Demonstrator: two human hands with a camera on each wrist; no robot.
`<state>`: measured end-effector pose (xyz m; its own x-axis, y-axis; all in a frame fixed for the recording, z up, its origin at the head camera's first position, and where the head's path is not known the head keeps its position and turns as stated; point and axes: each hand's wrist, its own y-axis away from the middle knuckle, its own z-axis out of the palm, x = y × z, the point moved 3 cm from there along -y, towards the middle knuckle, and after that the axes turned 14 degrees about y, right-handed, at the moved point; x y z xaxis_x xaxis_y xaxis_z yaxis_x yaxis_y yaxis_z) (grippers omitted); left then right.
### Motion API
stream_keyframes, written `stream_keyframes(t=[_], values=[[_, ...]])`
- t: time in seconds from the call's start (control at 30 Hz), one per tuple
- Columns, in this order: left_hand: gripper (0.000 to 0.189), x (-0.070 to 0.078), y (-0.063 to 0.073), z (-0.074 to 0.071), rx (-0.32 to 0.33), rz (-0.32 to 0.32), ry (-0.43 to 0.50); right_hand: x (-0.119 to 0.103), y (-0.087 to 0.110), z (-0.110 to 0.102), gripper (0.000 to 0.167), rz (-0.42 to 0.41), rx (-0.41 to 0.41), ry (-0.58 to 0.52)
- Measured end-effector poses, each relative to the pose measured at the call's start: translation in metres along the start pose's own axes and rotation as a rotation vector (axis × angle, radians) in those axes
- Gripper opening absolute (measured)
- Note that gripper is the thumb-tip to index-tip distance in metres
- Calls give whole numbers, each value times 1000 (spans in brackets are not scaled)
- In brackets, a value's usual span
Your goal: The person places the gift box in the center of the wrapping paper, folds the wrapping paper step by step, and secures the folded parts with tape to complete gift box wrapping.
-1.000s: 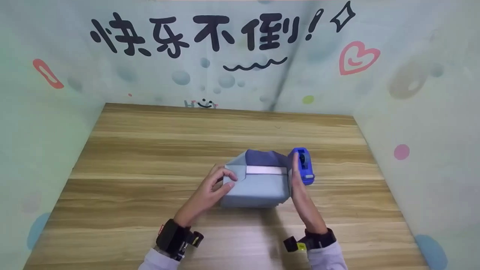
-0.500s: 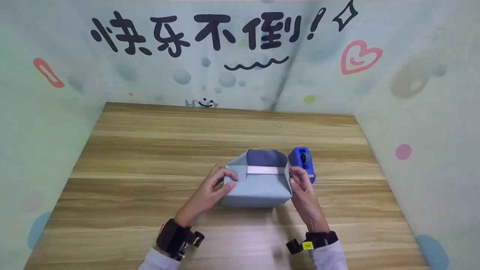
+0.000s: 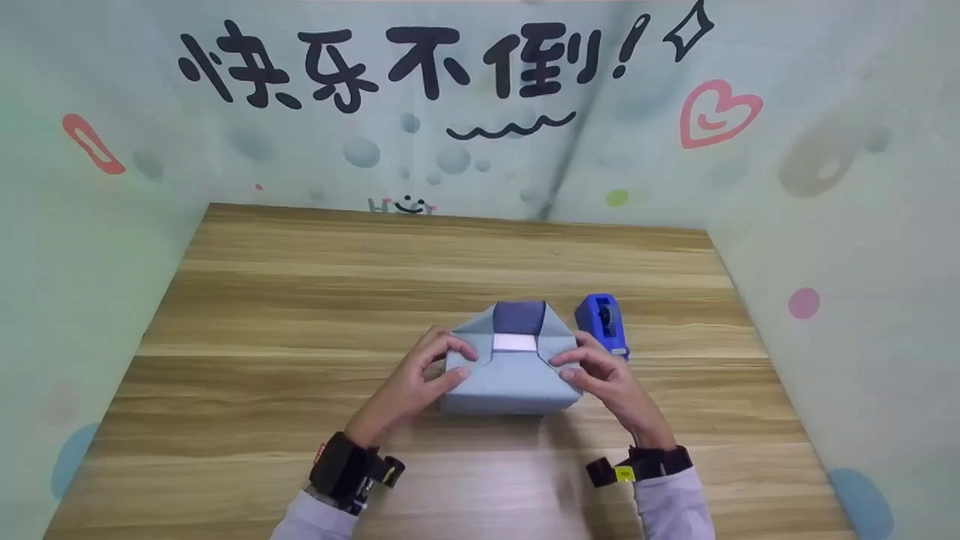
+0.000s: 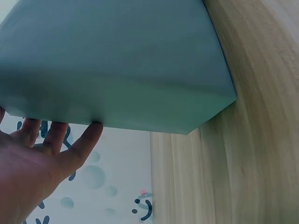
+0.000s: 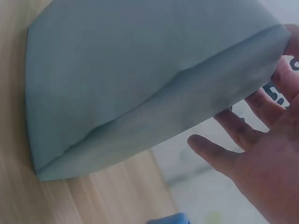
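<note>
The step in hand looks like folding in the end of a paper wrapping: the blue parcel [image 3: 495, 386] sits low and right of centre in the head frame, its left flap [image 3: 475, 339] and right flap [image 3: 555, 337] turned inward. The left hand [image 3: 418, 373] grips the parcel's left end and the right hand [image 3: 611, 377] its right end, each with thumb and forefinger on top. Between the flaps show a white strip [image 3: 515, 343] and the dark far flap [image 3: 519, 318], which stands unfolded; the next move probably calls for holding both sides flat while it comes down. The blue tape dispenser [image 3: 604, 321] stands just beyond the right hand. Only the right wrist view shows the overlapping paper edge [image 5: 154, 92] running slantwise along the parcel; only the left wrist view shows that hand's lower fingers [image 4: 83, 145] touching its side.
</note>
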<state>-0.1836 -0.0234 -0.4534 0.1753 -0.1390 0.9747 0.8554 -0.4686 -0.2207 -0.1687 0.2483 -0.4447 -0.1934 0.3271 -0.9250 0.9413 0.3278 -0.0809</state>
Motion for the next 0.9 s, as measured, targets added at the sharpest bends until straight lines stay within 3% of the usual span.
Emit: stream_keyframes(t=[0.13, 0.27, 0.47, 0.73, 0.9], values=[[22, 2, -5, -3, -44, -4, -28, -5, -5, 1, 23, -17, -41, 46], [26, 2, -13, -4, -44, -7, -31, -5, -13, 3, 25, 21, 3, 66], [25, -1, -26, -4, 100, -136, 16, -2, -26, 9, 24, 65, 99, 38], [18, 3, -35, 2, 291, -158, 7, -8, -32, 10, 26, 119, 117, -1], [19, 5, -36, 6, 351, -210, 102, -14, -34, 11, 28, 101, 166, -61]])
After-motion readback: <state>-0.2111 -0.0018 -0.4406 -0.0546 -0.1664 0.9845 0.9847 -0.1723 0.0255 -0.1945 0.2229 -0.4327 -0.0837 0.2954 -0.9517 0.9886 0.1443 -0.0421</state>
